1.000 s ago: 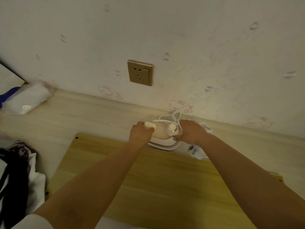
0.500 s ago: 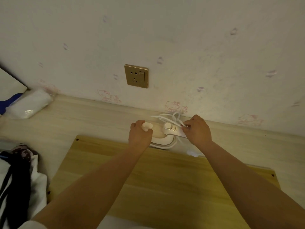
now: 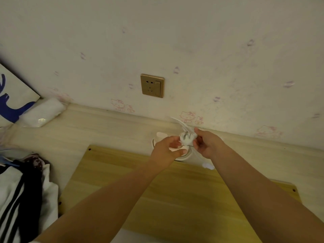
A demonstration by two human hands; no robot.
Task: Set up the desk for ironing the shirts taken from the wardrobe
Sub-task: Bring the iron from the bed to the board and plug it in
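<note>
1. Half a second back your right hand (image 3: 207, 144) was picking at the coiled cord on the iron and your left hand (image 3: 166, 149) was clamped on the handle; now the plug (image 3: 186, 138) is free and up in the air between both hands.
2. The plug is pinched in your right fingertips, prongs pointing up and a bit left, toward the wall. The left hand is cupped loosely just beside it, thumb out; I can't tell if it's actually touching the plug.
3. The cord (image 3: 180, 122) trails up and back from the plug, then down to the iron (image 3: 164, 137), which sits on the desk (image 3: 87, 134) at the far edge of the wooden board (image 3: 108, 174), mostly hidden under your hands.
4. The key bit: the wall socket (image 3: 152, 85) is above and left of the plug, well apart. Your right hand has the plug, so I'd guess it carries it up-left, prongs swung round to face the wall.
5. Striped clothes (image 3: 22, 193) are piled at the left.
</note>
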